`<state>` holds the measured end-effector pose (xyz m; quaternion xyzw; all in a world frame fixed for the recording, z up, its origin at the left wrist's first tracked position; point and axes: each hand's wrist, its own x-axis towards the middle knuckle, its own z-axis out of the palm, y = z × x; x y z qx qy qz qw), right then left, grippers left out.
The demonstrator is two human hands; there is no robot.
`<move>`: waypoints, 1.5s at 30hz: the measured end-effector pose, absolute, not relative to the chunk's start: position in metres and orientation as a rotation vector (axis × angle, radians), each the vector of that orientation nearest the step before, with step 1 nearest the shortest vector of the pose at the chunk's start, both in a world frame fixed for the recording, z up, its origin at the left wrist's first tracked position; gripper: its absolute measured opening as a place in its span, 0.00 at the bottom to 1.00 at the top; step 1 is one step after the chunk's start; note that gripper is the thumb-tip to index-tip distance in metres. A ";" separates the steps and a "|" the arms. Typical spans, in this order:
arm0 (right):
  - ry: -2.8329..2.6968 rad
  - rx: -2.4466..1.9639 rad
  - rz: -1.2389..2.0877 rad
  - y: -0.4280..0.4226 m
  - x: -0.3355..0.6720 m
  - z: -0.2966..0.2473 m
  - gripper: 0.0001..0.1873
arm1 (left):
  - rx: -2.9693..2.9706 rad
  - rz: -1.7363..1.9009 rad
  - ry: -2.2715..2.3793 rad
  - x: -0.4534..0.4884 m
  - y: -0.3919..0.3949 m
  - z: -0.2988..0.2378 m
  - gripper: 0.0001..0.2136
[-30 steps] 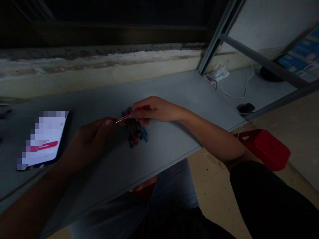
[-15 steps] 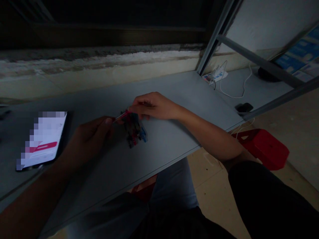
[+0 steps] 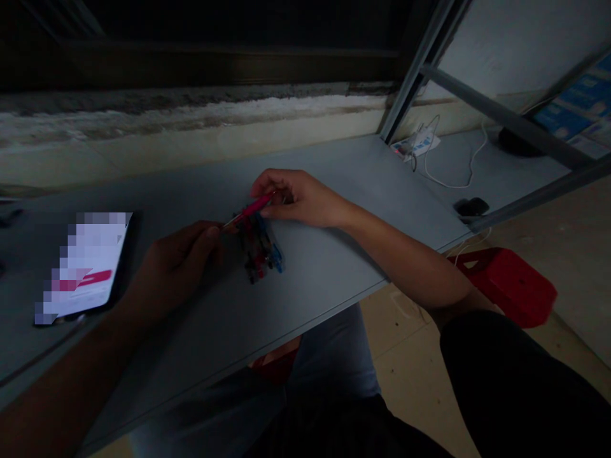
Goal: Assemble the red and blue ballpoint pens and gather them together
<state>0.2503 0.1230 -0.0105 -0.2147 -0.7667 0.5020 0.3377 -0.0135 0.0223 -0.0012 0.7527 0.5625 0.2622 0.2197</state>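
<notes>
My right hand [image 3: 298, 198] pinches the back end of a pink pen [image 3: 252, 208] above the grey table [image 3: 334, 184]. The pen's metal tip reaches toward my left hand [image 3: 177, 267], whose fingers are closed at the tip; whether they grip the tip or something small I cannot make out. Just under the pen lies a small pile of pens [image 3: 260, 248] in red, blue and black, between the two hands. The scene is dim.
A lit phone [image 3: 83, 267] lies on the table to the left. A white power strip with cables [image 3: 415, 145] and a dark small object [image 3: 471, 206] sit on a lower shelf at right. A red stool [image 3: 513, 286] stands on the floor. My knees are under the table edge.
My right hand has lifted and drawn back a little, showing more of the pink pen. My left hand stayed at the pen's tip. The pile has not moved.
</notes>
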 end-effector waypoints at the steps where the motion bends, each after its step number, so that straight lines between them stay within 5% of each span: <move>1: -1.976 -0.560 1.308 0.122 0.250 -0.010 0.13 | 2.080 0.732 1.559 -0.013 0.022 -0.001 0.23; 6: -1.921 -0.664 1.435 0.122 0.248 -0.012 0.18 | 2.072 0.780 1.592 -0.011 0.021 0.001 0.22; 21: -1.560 -0.440 1.767 0.107 0.248 0.007 0.14 | 2.103 0.748 1.434 -0.010 0.022 -0.005 0.18; 45: -1.439 -0.463 1.771 0.104 0.247 0.011 0.09 | 2.018 0.781 1.220 -0.011 0.022 -0.010 0.12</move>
